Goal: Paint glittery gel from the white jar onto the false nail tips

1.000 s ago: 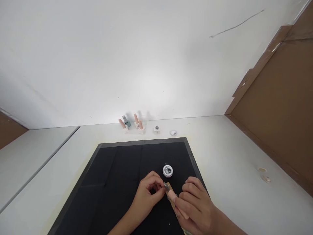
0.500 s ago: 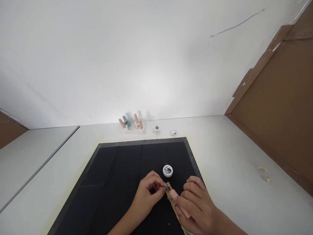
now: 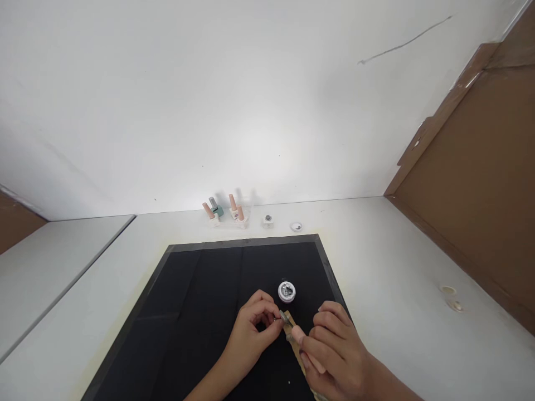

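Observation:
My left hand [image 3: 256,328] pinches a small silvery piece [image 3: 283,316] between thumb and index finger, low in the middle of the view. My right hand [image 3: 337,351] grips a pink-handled brush [image 3: 310,352], and its dark tip reaches to the silvery piece. Beneath both hands lies a tan wavy-edged strip [image 3: 296,348] on the black mat [image 3: 209,306]. Just beyond the fingertips stands a small round open pot [image 3: 286,292] with silver, shiny content.
Behind the mat on the white table [image 3: 401,289] stand several small bottles with pink or grey caps [image 3: 240,216], a small clear bottle [image 3: 268,221] and a round lid [image 3: 296,226]. Two small round pieces [image 3: 455,305] lie at the right. Brown cardboard [image 3: 472,195] borders the right side.
The pink-handled brush and the fingers of my right hand have shifted very slightly. Both hands keep their hold, and the other objects have not moved.

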Tool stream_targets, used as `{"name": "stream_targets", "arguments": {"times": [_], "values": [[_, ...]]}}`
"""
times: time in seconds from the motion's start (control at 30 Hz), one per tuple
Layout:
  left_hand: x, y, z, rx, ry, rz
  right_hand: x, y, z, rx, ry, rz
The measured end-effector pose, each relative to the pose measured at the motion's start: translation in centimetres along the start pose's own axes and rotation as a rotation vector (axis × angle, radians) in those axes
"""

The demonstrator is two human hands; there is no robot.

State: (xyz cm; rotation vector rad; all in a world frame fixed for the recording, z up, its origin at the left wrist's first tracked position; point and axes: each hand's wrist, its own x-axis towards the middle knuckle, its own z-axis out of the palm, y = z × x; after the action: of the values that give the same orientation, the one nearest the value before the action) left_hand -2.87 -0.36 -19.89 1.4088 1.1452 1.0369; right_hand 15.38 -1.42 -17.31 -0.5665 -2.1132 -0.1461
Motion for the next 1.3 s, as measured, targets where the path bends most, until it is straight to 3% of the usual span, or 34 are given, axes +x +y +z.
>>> {"name": "stream_targets", "arguments": {"times": [1.3], "values": [[0.02, 0.05, 0.02, 0.029, -0.017, -0.008, -0.09, 0.16, 0.04, 0.03, -0.01, -0.022]]}}
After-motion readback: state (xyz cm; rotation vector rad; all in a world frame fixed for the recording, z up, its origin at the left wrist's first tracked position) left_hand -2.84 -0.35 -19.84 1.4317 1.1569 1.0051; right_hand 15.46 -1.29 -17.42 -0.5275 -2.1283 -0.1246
